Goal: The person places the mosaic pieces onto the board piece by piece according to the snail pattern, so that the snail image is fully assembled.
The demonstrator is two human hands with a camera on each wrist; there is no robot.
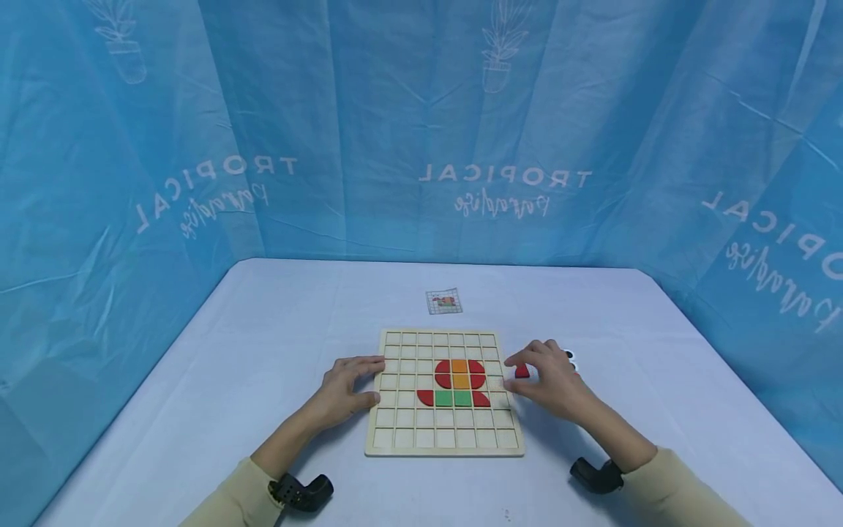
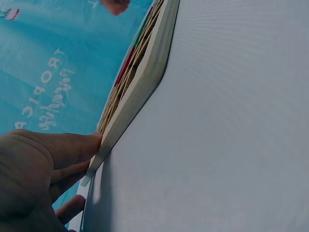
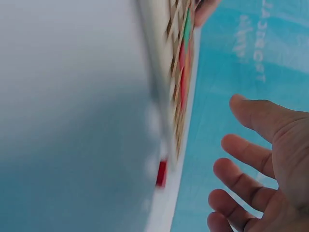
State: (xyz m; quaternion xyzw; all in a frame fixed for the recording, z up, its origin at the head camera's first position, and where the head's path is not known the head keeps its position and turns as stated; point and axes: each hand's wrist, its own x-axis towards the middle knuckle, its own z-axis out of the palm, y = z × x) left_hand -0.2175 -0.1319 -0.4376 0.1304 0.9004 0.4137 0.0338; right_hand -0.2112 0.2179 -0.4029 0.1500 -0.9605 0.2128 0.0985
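Note:
A wooden grid board [image 1: 444, 452] lies on the table. In its cells sit several red quarter-round pieces around orange squares [image 1: 460, 373]. A lower row has green squares [image 1: 444, 398] with a red curved piece at each end. My left hand [image 1: 342, 388] rests on the board's left edge, thumb and fingers spread along it; the left wrist view has the thumb [image 2: 82, 147] right at the rim. Just off the right edge hovers my right hand [image 1: 553, 380], fingers apart and nothing between them. A loose red piece [image 1: 522, 371] lies on the table beyond its fingers.
Behind the board lies a small card [image 1: 444, 301] with a gridded picture in similar colours. White pieces with black spots [image 1: 571, 357] show partly behind my right hand. A blue printed curtain [image 1: 421, 132] surrounds the back and sides of the white table [image 1: 296, 307].

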